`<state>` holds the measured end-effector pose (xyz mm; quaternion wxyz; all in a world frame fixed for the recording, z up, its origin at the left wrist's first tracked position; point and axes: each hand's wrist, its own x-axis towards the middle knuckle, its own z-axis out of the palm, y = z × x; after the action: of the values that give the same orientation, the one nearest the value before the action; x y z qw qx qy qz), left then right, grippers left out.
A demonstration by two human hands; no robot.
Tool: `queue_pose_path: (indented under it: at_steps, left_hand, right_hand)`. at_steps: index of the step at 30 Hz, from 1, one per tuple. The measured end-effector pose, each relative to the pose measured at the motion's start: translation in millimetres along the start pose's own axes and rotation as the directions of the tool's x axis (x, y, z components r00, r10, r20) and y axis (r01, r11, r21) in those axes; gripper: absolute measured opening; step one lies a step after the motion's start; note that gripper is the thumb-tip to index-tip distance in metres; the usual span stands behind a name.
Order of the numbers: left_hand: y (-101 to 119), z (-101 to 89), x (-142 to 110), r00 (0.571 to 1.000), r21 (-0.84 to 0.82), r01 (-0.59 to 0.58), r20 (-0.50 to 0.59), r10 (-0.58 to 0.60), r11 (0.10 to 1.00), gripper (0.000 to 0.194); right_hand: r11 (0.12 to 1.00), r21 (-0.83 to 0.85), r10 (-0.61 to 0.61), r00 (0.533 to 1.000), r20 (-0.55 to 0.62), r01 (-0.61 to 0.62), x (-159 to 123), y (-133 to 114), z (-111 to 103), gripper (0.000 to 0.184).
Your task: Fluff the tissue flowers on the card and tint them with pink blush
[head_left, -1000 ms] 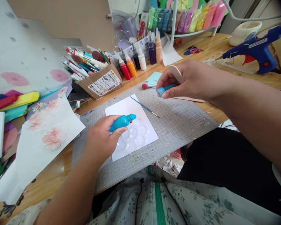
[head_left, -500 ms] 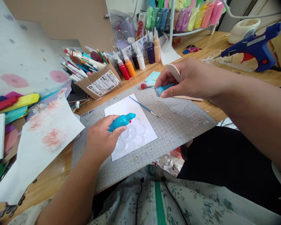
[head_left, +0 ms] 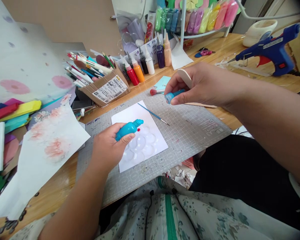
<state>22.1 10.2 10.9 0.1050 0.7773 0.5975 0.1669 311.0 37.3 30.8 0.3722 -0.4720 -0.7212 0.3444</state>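
Observation:
My left hand (head_left: pixel 106 145) is wrapped round a blue paint bottle (head_left: pixel 127 130), tilted with its uncapped mouth toward the upper right. Below it lies a clear plastic palette (head_left: pixel 148 150) with round wells and a dab of red paint (head_left: pixel 138 129), on a white sheet of paper (head_left: pixel 126 111). My right hand (head_left: pixel 200 83), raised to the right of the bottle, pinches a blue nozzle cap (head_left: pixel 173 95). A pale wooden stick (head_left: pixel 185 77) is tucked between its fingers. A thin blue paintbrush (head_left: pixel 153 114) crosses the paper's edge onto the grey cutting mat (head_left: pixel 190 133).
Several paint bottles (head_left: pixel 138 71) stand at the back beside a cardboard box (head_left: pixel 112 88) of pens and brushes. A red-tipped brush (head_left: pixel 155 91) lies behind my right hand. At the right is a blue glue gun (head_left: pixel 272 50); at the left, a flower-printed sheet (head_left: pixel 52 143).
Both hands keep their grips. The blue bottle has shifted very slightly up and left, so more of the red dab shows.

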Motion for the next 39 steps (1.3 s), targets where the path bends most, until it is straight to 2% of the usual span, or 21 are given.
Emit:
queue_pose_path:
  at_steps: [9,20,30,39]
  left_hand:
    - [1.5,2.1,-0.9,1.000,0.041,-0.024,0.007,0.024,0.999,0.027]
    - [2.4,4.4,-1.1,0.998,0.089,-0.036,0.052,0.032,0.995,0.031]
    - [0.4,4.2,-2.3,0.995,0.162,-0.090,0.047,0.084,0.983,0.032]
    - [3.4,2.7,-2.8,0.997,0.141,-0.064,0.042,0.058,0.988,0.032]
  right_hand:
    - [1.000,-0.026,0.000,1.000,0.022,0.000,-1.6,-1.4,-0.1,0.019]
    - [0.999,-0.032,-0.001,1.000,0.023,0.001,-3.6,-2.9,-0.4,0.019]
    - [0.997,-0.072,0.000,1.000,0.016,0.001,-0.9,-0.5,0.3,0.021]
    - [0.999,-0.029,0.025,1.000,0.014,-0.024,-2.8,0.6,-1.1,0.022]
